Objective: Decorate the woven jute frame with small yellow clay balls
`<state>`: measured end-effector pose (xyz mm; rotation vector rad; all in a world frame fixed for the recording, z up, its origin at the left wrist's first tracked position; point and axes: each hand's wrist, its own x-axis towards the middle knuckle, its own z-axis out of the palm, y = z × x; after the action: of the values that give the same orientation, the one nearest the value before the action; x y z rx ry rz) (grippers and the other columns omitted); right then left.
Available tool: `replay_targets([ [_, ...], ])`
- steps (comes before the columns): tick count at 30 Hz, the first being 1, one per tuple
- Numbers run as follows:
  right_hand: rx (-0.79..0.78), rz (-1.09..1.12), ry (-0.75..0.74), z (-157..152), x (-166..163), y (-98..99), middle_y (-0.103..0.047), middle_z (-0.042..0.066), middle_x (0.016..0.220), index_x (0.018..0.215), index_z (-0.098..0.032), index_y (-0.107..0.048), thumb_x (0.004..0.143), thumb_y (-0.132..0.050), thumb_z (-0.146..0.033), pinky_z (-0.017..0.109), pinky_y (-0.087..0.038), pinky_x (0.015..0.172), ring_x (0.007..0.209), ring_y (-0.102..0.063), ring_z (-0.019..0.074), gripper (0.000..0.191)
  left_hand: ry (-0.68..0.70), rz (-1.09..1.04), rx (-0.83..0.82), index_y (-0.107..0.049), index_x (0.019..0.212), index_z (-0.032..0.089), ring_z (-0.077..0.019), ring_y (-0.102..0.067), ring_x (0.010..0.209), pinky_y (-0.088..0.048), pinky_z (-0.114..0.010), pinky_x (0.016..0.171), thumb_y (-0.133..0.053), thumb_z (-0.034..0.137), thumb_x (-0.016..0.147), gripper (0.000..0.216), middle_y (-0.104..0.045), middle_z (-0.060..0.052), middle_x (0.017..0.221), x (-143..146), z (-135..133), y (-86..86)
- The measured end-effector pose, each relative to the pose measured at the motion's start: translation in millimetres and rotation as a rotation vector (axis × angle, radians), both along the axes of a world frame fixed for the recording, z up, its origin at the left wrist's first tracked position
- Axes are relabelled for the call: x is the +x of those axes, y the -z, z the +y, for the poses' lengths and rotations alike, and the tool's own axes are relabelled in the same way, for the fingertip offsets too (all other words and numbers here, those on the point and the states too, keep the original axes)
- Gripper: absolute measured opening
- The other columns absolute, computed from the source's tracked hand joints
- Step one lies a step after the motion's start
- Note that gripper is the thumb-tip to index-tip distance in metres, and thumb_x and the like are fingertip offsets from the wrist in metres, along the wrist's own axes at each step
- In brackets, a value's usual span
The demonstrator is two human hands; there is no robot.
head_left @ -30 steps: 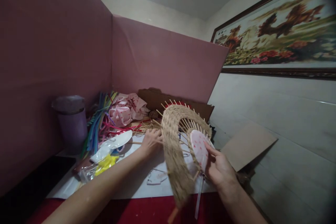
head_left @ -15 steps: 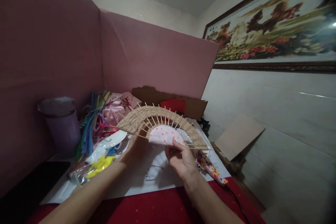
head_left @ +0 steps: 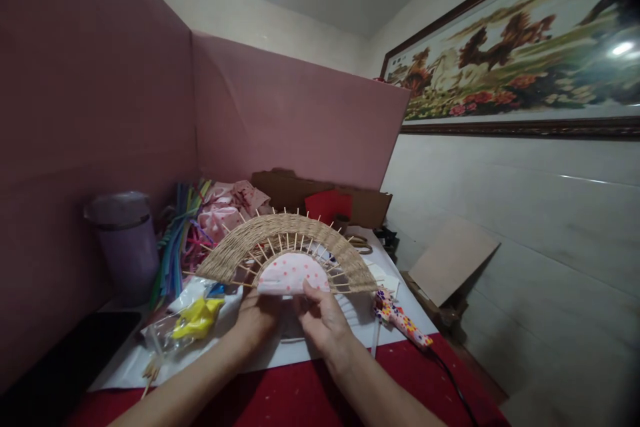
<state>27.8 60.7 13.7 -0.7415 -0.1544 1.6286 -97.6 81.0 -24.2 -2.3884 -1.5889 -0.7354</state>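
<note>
Held up over the table is a semicircular fan (head_left: pixel 287 233) with a woven straw-coloured band, thin wooden sticks poking past its outer edge, and a white half-round centre with pink dots. My right hand (head_left: pixel 325 330) pinches the lower edge of that centre, thumb on the front face. My left hand (head_left: pixel 257 317) grips the fan low on the left; its fingers go behind the fan and are mostly hidden. A glue gun with a flowered cover (head_left: pixel 403 323) lies just right of the fan, its black cord trailing forward.
A purple lidded cup (head_left: pixel 127 253) stands left, beside colourful pipe cleaners (head_left: pixel 175 240) and pink cloth (head_left: pixel 223 213). Nearer lie a plastic bag with something yellow (head_left: pixel 197 317) and a few sticks (head_left: pixel 150 373). Scissors (head_left: pixel 363 245) lie behind the fan. Pink panels (head_left: pixel 295 120) close off the back.
Both hands have moved the fan left and slightly down, turning it to face me more squarely. My right hand keeps its pinch on the dotted centre.
</note>
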Motion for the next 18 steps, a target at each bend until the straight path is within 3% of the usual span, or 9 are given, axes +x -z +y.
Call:
replay_targets([
  [5,-0.030,0.010,0.021,0.0,-1.6,7.8,-0.066,-0.002,0.067,0.072,-0.016,-0.059,0.071,-0.057,0.004,0.017,-0.051,0.057,0.060,-0.062,0.0087,0.020,-0.071,0.186,-0.032,-0.063,0.114,0.015,-0.0364,-0.052,0.111,-0.034,-0.055,0.095,-0.051,0.024,0.083,0.034,-0.063,-0.019,0.113,2.8,-31.8,-8.5],
  [9,-0.069,0.011,0.026,2.4,-1.9,13.7,-0.066,-0.002,0.063,0.075,-0.015,-0.059,0.072,-0.055,0.004,0.016,-0.052,0.055,0.057,-0.061,0.0085,0.020,-0.088,0.235,-0.120,-0.070,0.084,0.011,-0.0331,-0.062,0.090,-0.045,-0.047,0.077,-0.042,0.022,0.086,0.030,-0.069,-0.018,0.086,1.5,-43.7,-18.8],
  [13,-0.069,-0.027,0.008,4.5,-3.7,17.0,-0.066,-0.003,0.062,0.074,-0.015,-0.059,0.070,-0.058,0.005,0.018,-0.054,0.058,0.059,-0.062,0.0092,0.020,-0.074,0.219,-0.136,-0.068,0.083,0.014,-0.0289,-0.063,0.080,-0.046,-0.042,0.068,-0.039,0.014,0.085,0.029,-0.069,-0.014,0.083,-0.6,-46.0,-21.0],
  [18,-0.051,-0.147,-0.062,-1.8,-2.7,17.1,-0.066,0.001,0.061,0.075,-0.012,-0.057,0.075,-0.060,-0.001,0.021,-0.056,0.057,0.054,-0.063,0.0102,0.011,-0.061,0.195,-0.151,-0.067,0.085,0.015,-0.0273,-0.063,0.082,-0.047,-0.040,0.068,-0.043,0.014,0.084,0.024,-0.069,-0.013,0.086,-1.1,-45.6,-19.5],
])
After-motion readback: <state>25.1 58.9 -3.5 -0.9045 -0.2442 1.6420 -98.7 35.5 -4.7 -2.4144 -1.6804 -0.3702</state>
